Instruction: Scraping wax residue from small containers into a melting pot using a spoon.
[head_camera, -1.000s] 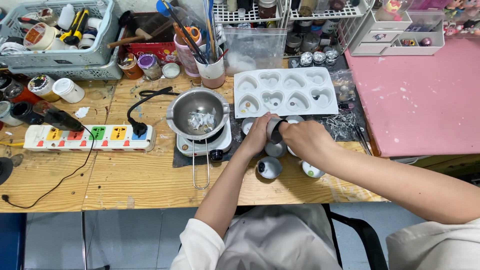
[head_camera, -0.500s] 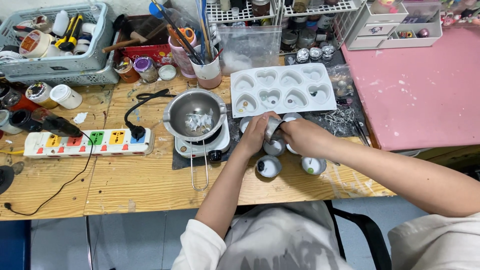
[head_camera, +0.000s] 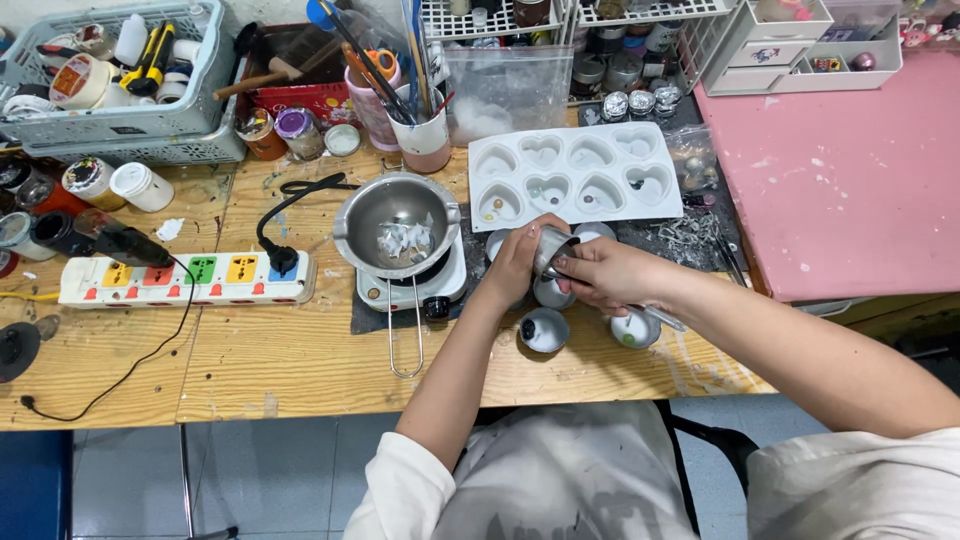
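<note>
Metal cup (head_camera: 553, 251) — tilted, clamped by both hands (head_camera: 570, 270) over small white bowls (head_camera: 545, 329).

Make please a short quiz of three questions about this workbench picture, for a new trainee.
1. True or false: the white heart mould lies behind both hands.
2. What does the right hand hold? A) scissors B) a small metal cup C) a brush
3. What stands on the small hotplate?

Key:
1. True.
2. B: the small metal cup, tilted, with the left hand touching it.
3. A metal melting pot with pale bits inside.
</note>
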